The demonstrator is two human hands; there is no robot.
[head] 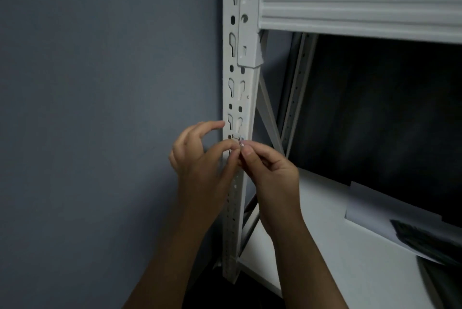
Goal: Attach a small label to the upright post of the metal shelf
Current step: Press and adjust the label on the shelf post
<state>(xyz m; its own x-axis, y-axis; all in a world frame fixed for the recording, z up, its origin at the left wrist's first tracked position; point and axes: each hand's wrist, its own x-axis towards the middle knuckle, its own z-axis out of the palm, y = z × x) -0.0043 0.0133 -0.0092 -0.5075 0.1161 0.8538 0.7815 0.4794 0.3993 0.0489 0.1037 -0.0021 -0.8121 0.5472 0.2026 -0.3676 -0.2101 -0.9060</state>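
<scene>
Both hands meet in front of the upright post [237,98], at mid-height in the scene. The right hand [272,178] has its grip closed, thumb and forefinger pinching a small label [241,143], a tiny pale, slightly shiny scrap too small to read. The left hand [200,158] also pinches at the same spot with thumb and forefinger tips, its other fingers raised and curled just beside the post's left edge. The label sits right against the post face, just below a keyhole slot. The post is white metal, punched with slots and round holes. A ribbed white beam [360,6] joins it at upper right. A white shelf board [337,246] lies lower right, carrying pale paper [375,206]. A grey-blue wall [100,83] fills the left.
</scene>
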